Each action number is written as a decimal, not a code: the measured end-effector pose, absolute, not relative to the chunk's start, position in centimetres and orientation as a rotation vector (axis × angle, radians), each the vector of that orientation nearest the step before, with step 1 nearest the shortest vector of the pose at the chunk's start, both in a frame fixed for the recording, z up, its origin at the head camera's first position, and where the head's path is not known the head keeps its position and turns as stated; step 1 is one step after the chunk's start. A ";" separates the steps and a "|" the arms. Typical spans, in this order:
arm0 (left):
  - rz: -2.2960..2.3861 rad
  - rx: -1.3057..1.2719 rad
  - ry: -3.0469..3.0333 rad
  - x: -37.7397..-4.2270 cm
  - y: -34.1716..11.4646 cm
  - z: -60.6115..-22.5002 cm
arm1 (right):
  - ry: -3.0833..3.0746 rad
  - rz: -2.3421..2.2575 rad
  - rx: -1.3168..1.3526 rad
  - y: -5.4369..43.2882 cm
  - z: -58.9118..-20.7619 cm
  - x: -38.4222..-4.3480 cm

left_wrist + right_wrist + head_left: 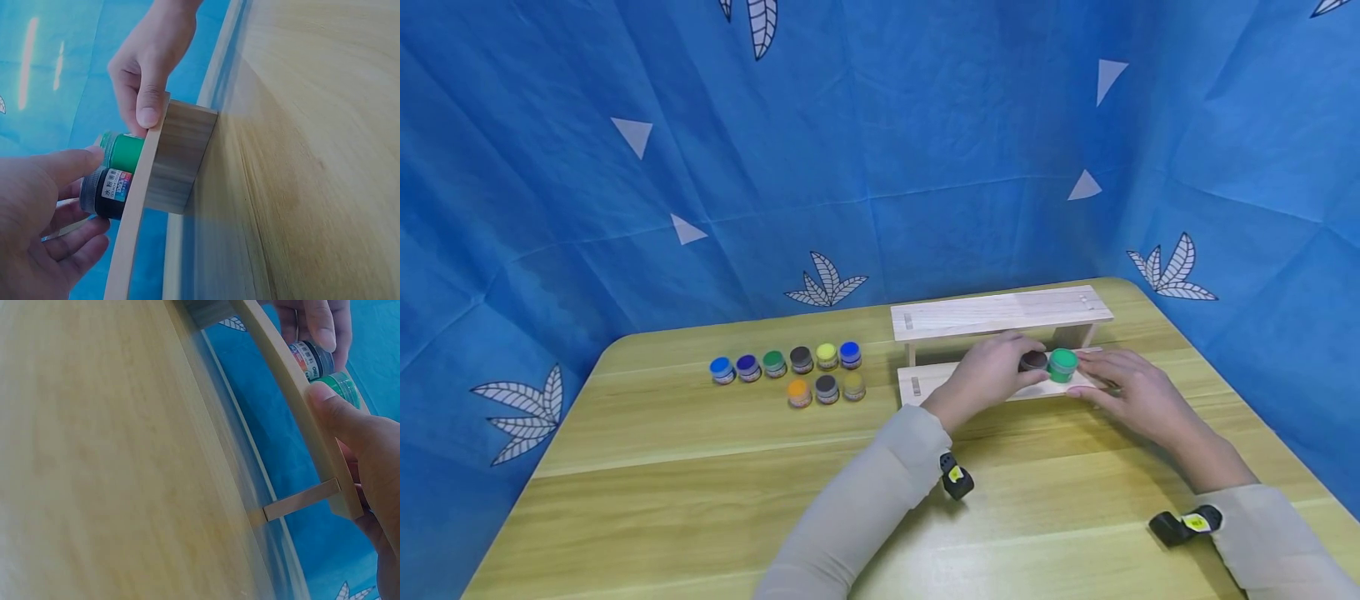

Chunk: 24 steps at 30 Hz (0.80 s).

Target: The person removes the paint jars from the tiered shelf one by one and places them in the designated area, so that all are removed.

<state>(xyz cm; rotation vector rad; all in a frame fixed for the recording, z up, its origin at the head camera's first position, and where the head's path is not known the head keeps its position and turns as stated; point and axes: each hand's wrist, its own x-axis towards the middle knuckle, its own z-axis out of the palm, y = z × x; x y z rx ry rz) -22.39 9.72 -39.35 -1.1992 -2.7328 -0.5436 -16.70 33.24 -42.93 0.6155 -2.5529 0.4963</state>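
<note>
A two-tier wooden shelf [1000,312] stands at the back right of the table. On its lower board, a dark paint jar [112,192] and a green paint jar [1062,365] sit side by side, touching or nearly so. My left hand [988,371] holds the dark jar around its lid, fingers and thumb on opposite sides. With the thumb at the board's front edge and fingers behind it, my right hand [1138,392] grips the lower board's right part, beside the green jar. In the right wrist view the right thumb [322,394] lies close against the green jar.
Left of the shelf stand more lidded paint jars in two rows. The back row has several, including a light blue jar [722,370] and a yellow jar [827,356]. In front are an orange jar [799,392], a dark jar [827,389] and an ochre jar [853,386]. A blue curtain [865,150] hangs behind the table.
</note>
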 end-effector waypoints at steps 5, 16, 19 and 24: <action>-0.547 -1.189 -2.724 -22.3 9.7 -39.4 | -2.547 0.494 0.618 33.2 -42.9 -16.6; -0.642 -1.236 -2.690 -21.8 8.2 -38.8 | -2.543 0.491 0.618 33.1 -42.7 -16.6; -0.666 -1.246 -2.682 -21.6 7.6 -38.6 | -2.535 0.492 0.619 33.1 -42.7 -16.6; -0.704 -1.239 -2.690 -21.2 6.4 -38.1 | -2.543 0.488 0.608 33.2 -42.7 -16.5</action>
